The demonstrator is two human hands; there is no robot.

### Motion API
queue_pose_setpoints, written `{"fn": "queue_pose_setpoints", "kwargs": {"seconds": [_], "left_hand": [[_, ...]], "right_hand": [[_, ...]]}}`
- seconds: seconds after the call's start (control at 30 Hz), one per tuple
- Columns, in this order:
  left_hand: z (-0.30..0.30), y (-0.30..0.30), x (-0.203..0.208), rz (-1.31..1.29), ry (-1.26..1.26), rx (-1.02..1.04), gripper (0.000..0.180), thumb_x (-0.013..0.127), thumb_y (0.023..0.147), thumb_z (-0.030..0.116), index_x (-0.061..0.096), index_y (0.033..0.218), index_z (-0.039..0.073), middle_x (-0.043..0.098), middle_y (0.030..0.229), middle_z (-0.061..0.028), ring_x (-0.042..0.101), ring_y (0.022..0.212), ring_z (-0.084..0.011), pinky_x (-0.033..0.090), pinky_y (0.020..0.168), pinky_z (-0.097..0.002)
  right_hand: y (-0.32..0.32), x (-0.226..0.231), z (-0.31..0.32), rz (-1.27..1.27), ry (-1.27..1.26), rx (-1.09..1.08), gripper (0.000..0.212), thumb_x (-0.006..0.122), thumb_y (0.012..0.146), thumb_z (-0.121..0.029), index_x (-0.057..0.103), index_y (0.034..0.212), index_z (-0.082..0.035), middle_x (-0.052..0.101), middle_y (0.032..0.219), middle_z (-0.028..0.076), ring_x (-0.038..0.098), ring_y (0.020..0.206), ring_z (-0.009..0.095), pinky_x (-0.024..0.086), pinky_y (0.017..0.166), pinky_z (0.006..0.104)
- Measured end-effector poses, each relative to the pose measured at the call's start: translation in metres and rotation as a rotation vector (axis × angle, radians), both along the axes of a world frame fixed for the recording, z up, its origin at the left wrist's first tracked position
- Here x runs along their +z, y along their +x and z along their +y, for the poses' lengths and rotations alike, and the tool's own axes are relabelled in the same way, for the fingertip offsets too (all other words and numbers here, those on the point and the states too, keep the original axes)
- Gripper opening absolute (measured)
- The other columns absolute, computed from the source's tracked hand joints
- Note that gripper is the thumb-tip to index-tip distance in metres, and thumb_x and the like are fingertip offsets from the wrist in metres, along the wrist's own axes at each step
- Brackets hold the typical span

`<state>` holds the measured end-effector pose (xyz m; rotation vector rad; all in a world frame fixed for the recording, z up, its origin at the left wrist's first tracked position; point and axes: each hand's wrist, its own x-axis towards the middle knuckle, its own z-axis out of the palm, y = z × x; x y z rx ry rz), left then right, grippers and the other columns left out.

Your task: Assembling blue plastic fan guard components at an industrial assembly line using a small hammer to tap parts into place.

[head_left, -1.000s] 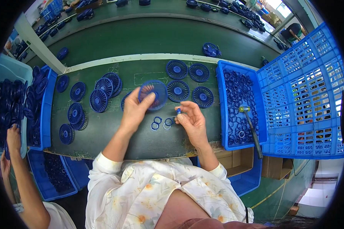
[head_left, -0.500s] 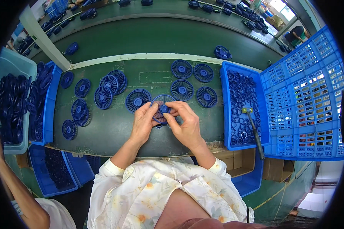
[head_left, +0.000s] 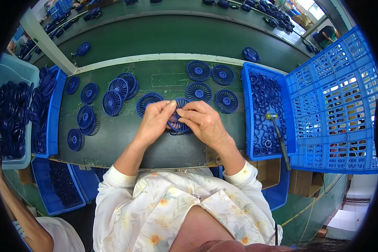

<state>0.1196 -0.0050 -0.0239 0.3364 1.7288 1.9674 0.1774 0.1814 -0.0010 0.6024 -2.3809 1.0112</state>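
Both of my hands meet over the table around a round dark blue fan grille (head_left: 179,125) with radial slots. My left hand (head_left: 153,122) is closed on its left side, thumb on top. The thumb and fingers of my right hand (head_left: 204,122) pinch together over the grille's middle, covering the hub; any small part there is hidden. Another grille (head_left: 148,103) lies just beyond my left hand, partly covered by it. To the right, a cluster of several grilles (head_left: 198,92) rests on the table. Beneath the held grille, the edge of something blue shows.
More grilles (head_left: 112,103) lie at left, some overlapping. A blue bin (head_left: 250,122) of small blue rings stands at right, with a hammer (head_left: 279,136) across it, beside a blue crate (head_left: 332,109). Bins of parts (head_left: 27,155) and a co-worker's arm (head_left: 21,206) are at left. Beyond runs a green conveyor (head_left: 155,35).
My hands and the grille have shifted slightly away from me. The grille has tilted, and my right fingers now close over its middle, where the hub showed before.
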Motion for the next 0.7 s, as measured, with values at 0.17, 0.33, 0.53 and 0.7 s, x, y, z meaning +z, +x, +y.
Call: {"fn": "queue_pose_setpoints", "kwargs": {"seconds": [0.17,0.33,0.53,0.7], "left_hand": [[0.007,-0.02,0.03,-0.026,0.04,-0.106,0.025,0.069,0.1,0.023,0.07,0.108,0.0,0.071,0.09,-0.0019,0.064,0.073,-0.0045,0.053,0.062,-0.0198],[0.014,-0.05,0.007,0.443,-0.208,0.141,0.024,0.072,0.095,0.012,0.07,0.117,0.003,0.075,0.1,-0.0028,0.068,0.086,-0.0077,0.056,0.08,-0.0261],[0.017,-0.102,-0.023,1.04,-0.768,0.266,0.03,0.069,0.091,0.009,0.069,0.121,0.011,0.074,0.114,-0.0102,0.069,0.111,-0.0303,0.053,0.098,-0.0445],[0.031,-0.125,-0.043,1.026,-0.911,0.06,0.044,0.063,0.095,0.012,0.058,0.139,0.009,0.054,0.148,-0.0144,0.043,0.144,-0.0364,0.035,0.119,-0.0496]], "right_hand": [[-0.015,0.016,0.017,0.011,-0.008,0.012,0.021,0.079,0.081,-0.007,0.076,0.102,-0.004,0.069,0.097,0.01,0.068,0.09,0.027,0.057,0.079,0.036],[0.007,-0.005,0.021,-0.142,-0.32,-0.254,0.024,0.079,0.083,-0.006,0.072,0.106,-0.004,0.065,0.11,0.014,0.067,0.089,0.026,0.055,0.074,0.0346],[0.053,-0.051,0.018,-0.334,-0.042,-0.289,0.019,0.078,0.081,-0.003,0.071,0.098,-0.002,0.063,0.101,0.014,0.064,0.094,0.032,0.053,0.081,0.041],[0.049,-0.059,0.02,-0.324,-0.113,-0.304,0.014,0.075,0.084,-0.002,0.068,0.096,-0.001,0.065,0.103,0.015,0.067,0.095,0.034,0.054,0.081,0.0405]]}}
